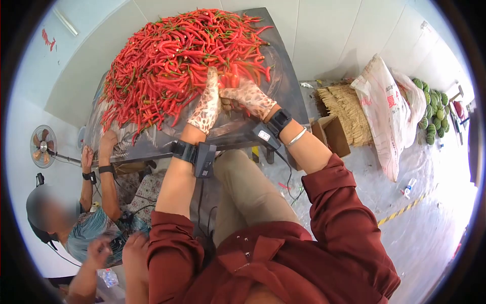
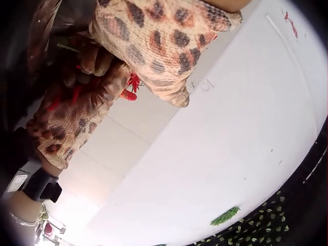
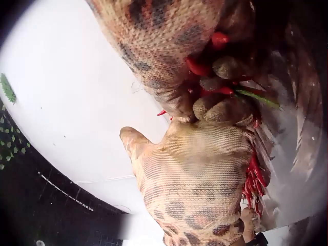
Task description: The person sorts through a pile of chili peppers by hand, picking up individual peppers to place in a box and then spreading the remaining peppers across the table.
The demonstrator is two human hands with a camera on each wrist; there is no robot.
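Observation:
In the head view, my left hand and right hand, both in spotted gloves, meet at the front of a heap of red chilies. Red chilies stick up between them. Seen from the right wrist, my right hand grips several red chilies, one with a green stem. My left hand lies against it, its thumb raised and its dirty fingers curled round the chilies' lower side. The left wrist view shows my left hand over the right hand; the palms are hidden.
The heap covers much of a dark table. At the left another person's hands rest at the table edge, near a fan. On the right are a cardboard box, a straw bundle, a white sack and watermelons.

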